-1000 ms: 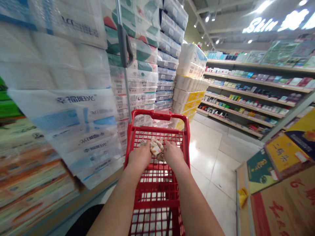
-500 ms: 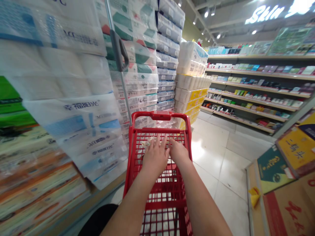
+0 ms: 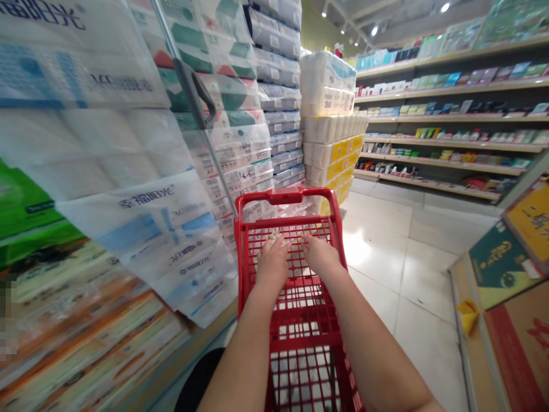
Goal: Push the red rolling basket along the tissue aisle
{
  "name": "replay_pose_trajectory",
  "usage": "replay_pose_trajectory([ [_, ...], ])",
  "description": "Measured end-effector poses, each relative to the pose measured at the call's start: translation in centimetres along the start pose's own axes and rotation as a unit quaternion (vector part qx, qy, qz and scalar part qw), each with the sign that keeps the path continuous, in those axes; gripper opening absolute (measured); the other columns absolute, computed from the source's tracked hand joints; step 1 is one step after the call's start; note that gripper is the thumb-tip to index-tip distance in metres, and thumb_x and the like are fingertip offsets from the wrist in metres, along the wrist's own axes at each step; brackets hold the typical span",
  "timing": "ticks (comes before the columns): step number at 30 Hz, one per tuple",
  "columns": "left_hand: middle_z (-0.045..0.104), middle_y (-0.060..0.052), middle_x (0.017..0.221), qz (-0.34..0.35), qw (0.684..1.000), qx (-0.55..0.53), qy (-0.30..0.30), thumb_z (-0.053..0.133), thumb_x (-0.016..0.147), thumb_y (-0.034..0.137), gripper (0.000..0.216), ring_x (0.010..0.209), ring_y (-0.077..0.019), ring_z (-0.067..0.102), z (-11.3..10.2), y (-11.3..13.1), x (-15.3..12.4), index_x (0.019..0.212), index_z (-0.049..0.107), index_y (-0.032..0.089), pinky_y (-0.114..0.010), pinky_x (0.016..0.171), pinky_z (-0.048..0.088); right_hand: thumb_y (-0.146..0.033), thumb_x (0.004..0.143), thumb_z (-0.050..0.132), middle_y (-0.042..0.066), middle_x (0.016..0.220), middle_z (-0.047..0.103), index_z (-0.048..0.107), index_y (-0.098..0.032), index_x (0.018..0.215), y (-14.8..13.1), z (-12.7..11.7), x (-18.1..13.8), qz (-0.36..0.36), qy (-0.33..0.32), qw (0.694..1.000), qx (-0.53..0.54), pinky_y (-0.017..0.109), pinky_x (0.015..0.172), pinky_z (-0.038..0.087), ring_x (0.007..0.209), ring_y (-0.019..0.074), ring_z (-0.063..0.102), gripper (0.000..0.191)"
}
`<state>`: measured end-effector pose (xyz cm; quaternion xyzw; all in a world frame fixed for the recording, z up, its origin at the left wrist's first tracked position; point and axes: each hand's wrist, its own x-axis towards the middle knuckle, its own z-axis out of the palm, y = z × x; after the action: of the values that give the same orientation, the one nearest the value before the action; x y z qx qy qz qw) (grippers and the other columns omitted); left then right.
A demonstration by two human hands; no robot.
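Observation:
Both my hands are over the red plastic shopping cart (image 3: 286,196), above its grid. My left hand (image 3: 274,260) is curled, with a small pale crumpled thing (image 3: 275,236) at its fingertips; its kind is unclear. To the right, my right hand (image 3: 319,254) has its fingers bent together near the cart's far side, and whatever they hold is hidden. A small gap separates the two hands. Beside the cart's left corner, a slanting metal pole carries a dark grey grip (image 3: 195,94).
Stacked packs of tissue rolls (image 3: 124,137) rise close on the left, with more rolls (image 3: 332,131) ahead. Shelves (image 3: 446,120) of small boxes and bottles line the back right. Cartons (image 3: 500,263) stand on a low platform at the right, beside white floor tiles (image 3: 381,269).
My hands have drawn apart slightly, and the left fingers have curled from spread around the pale crumpled thing. The cart and hands sit further right in view.

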<state>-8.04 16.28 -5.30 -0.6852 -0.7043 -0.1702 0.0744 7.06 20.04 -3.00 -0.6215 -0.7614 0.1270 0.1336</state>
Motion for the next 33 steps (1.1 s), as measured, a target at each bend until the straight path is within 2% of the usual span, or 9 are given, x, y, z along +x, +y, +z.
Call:
replay_pose_trajectory([
  [6, 0.043, -0.013, 0.143, -0.145, 0.987, 0.032, 0.058, 0.040, 0.086, 0.013, 0.054, 0.122, -0.0259, 0.046, -0.1, -0.9, 0.1, 0.140, 0.046, 0.020, -0.041, 0.103, 0.040, -0.036, 0.096, 0.037, 0.010, 0.111, 0.068, 0.053, -0.030, 0.129, 0.1, -0.1, 0.0, 0.004, -0.001, 1.000, 0.006, 0.033, 0.077, 0.048, 0.099, 0.0248, 0.066, 0.038],
  [8, 0.048, -0.012, 0.138, -0.092, 0.995, 0.017, 0.023, 0.041, 0.086, 0.011, 0.054, 0.120, -0.0244, 0.047, 0.1, 0.1, 0.1, 0.138, 0.047, 0.021, -0.040, 0.103, 0.039, -0.035, 0.096, 0.037, 0.010, 0.111, 0.068, 0.054, -0.029, 0.128, 0.2, -0.1, 0.1, 0.002, -0.001, 1.000, 0.006, 0.033, 0.078, 0.048, 0.100, 0.0245, 0.065, 0.037],
  [10, 0.050, -0.010, 0.136, 0.004, 1.000, -0.007, -0.017, 0.041, 0.085, 0.009, 0.053, 0.117, -0.0218, 0.048, 0.4, 1.3, -0.1, 0.135, 0.051, 0.023, -0.037, 0.103, 0.039, -0.036, 0.096, 0.037, 0.009, 0.111, 0.068, 0.054, -0.030, 0.128, 0.2, -0.1, 0.1, -0.001, 0.001, 1.000, 0.009, 0.033, 0.079, 0.047, 0.101, 0.0243, 0.065, 0.037],
  [12, 0.050, -0.007, 0.137, 0.048, 0.998, -0.017, -0.025, 0.040, 0.086, 0.008, 0.051, 0.116, -0.0205, 0.047, 0.5, 1.7, -0.1, 0.132, 0.053, 0.025, -0.035, 0.103, 0.039, -0.036, 0.096, 0.037, 0.009, 0.112, 0.068, 0.054, -0.030, 0.128, 0.3, -0.1, 0.2, -0.001, 0.004, 1.000, 0.013, 0.033, 0.080, 0.047, 0.102, 0.0239, 0.065, 0.037],
  [17, 0.044, -0.010, 0.142, -0.079, 0.996, 0.007, 0.041, 0.040, 0.091, 0.023, 0.048, 0.128, -0.0285, 0.040, 0.5, 0.9, 0.0, 0.139, 0.046, 0.028, -0.046, 0.104, 0.038, -0.038, 0.096, 0.036, 0.009, 0.111, 0.068, 0.054, -0.031, 0.128, 0.4, 0.1, 0.3, 0.002, 0.003, 1.000, 0.013, 0.034, 0.080, 0.048, 0.101, 0.0241, 0.065, 0.037],
  [19, 0.045, -0.011, 0.140, -0.058, 0.998, 0.007, 0.025, 0.041, 0.090, 0.021, 0.049, 0.130, -0.0283, 0.039, 0.9, 1.2, -0.1, 0.139, 0.046, 0.025, -0.047, 0.107, 0.036, -0.038, 0.096, 0.036, 0.009, 0.110, 0.068, 0.056, -0.030, 0.126, 0.4, 0.2, 0.3, 0.001, 0.001, 1.000, 0.012, 0.034, 0.080, 0.048, 0.101, 0.0239, 0.065, 0.037],
  [23, 0.050, -0.008, 0.136, 0.042, 0.999, -0.003, 0.003, 0.040, 0.084, 0.007, 0.050, 0.128, -0.0221, 0.042, 1.5, 2.1, -0.1, 0.129, 0.056, 0.024, -0.042, 0.111, 0.034, -0.039, 0.096, 0.036, 0.009, 0.110, 0.068, 0.056, -0.029, 0.126, 0.4, 0.1, 0.3, 0.002, 0.001, 1.000, 0.010, 0.033, 0.080, 0.047, 0.100, 0.0236, 0.065, 0.037],
  [29, 0.048, -0.009, 0.139, -0.066, 0.997, 0.039, 0.013, 0.040, 0.084, 0.007, 0.054, 0.122, -0.0246, 0.045, 0.5, 1.5, 0.0, 0.134, 0.051, 0.022, -0.040, 0.103, 0.043, -0.038, 0.096, 0.037, 0.009, 0.111, 0.068, 0.056, -0.030, 0.125, 0.3, 0.0, 0.4, 0.002, 0.004, 1.000, 0.014, 0.034, 0.078, 0.048, 0.100, 0.0249, 0.065, 0.036],
  [33, 0.054, -0.007, 0.132, 0.007, 0.997, 0.046, -0.056, 0.035, 0.087, 0.008, 0.050, 0.119, -0.0252, 0.046, -0.2, 4.2, -1.0, 0.129, 0.055, 0.024, -0.041, 0.100, 0.044, -0.035, 0.096, 0.035, 0.009, 0.107, 0.070, 0.058, -0.029, 0.123, 0.3, 0.0, 0.5, -0.002, 0.008, 1.000, 0.024, 0.033, 0.078, 0.047, 0.098, 0.0242, 0.066, 0.036],
])
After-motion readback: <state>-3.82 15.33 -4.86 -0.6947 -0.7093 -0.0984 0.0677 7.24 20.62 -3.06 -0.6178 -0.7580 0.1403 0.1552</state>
